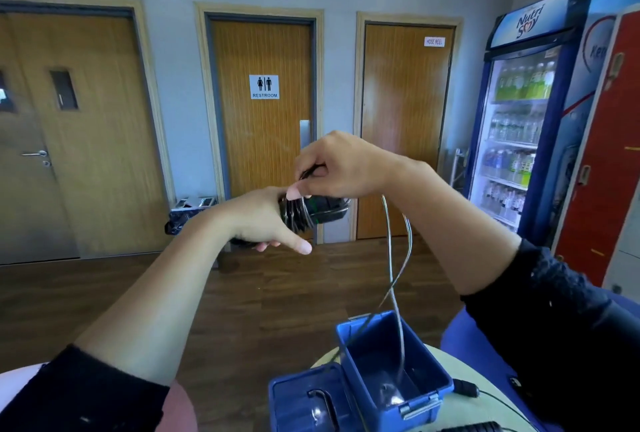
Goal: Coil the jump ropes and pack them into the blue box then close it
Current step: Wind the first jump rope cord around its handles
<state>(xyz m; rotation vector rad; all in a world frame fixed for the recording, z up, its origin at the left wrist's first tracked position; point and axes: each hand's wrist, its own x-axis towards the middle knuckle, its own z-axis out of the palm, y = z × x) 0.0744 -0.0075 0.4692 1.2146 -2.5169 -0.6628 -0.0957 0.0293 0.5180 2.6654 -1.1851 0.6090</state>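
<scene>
Left hand (263, 217): raised, grips handles (318, 210), forefinger out.
Right hand (343, 165): above, pinches rope (398, 258).
Rope: hangs into box (363, 390).

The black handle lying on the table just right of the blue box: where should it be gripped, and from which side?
Take the black handle probably round its thick body, from above: it lies flat on the table, so fingers can close over its sides, while the blue box wall crowds its left.
</scene>
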